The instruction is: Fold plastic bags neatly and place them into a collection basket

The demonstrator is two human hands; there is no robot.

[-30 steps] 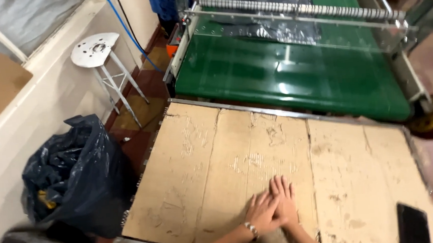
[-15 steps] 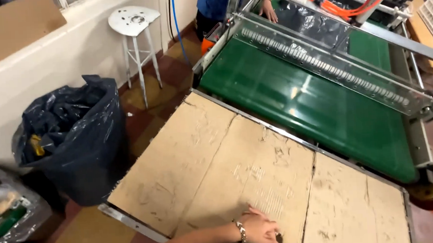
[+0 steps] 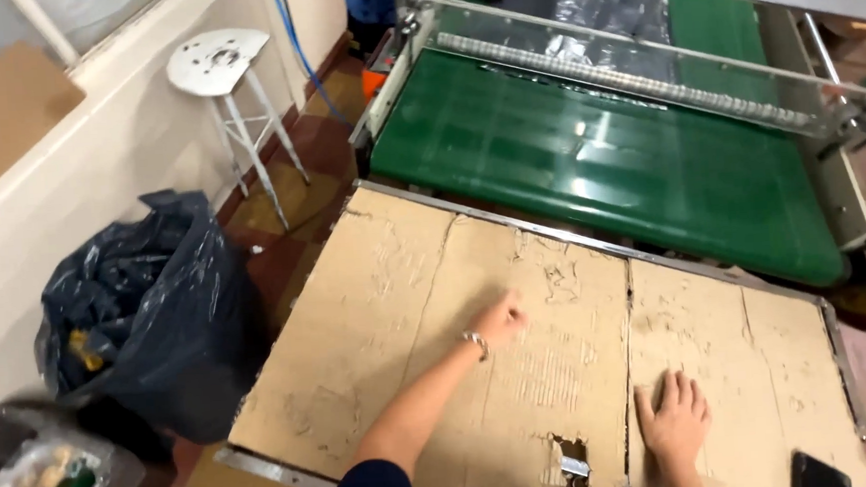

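The left hand (image 3: 501, 320) reaches out over the cardboard sheet (image 3: 377, 307) that covers the table. The arm is stretched long, going up from the bottom toward 1 o'clock. The fingers are curled in loosely and look a bit blurry, so I cannot tell if they touch the cardboard. This hand holds nothing. A bracelet (image 3: 476, 343) sits on the wrist.

The right hand (image 3: 674, 421) lies flat on the cardboard, palm down. Its fingers are spread a little and point to 12 o'clock. It holds nothing too. It is well apart from the left hand, at about 4 o'clock from it.

The cardboard is worn and scratched, with a torn hole (image 3: 566, 458) near the bottom edge, between the two arms. A dark phone (image 3: 818, 471) lies at 4 o'clock from the right hand.

At 12 o'clock from the cardboard is a green belt (image 3: 598, 153). A white stool (image 3: 217, 66) stands at 10 o'clock. A black trash bag (image 3: 147, 311) sits at 9 o'clock, beside the table.
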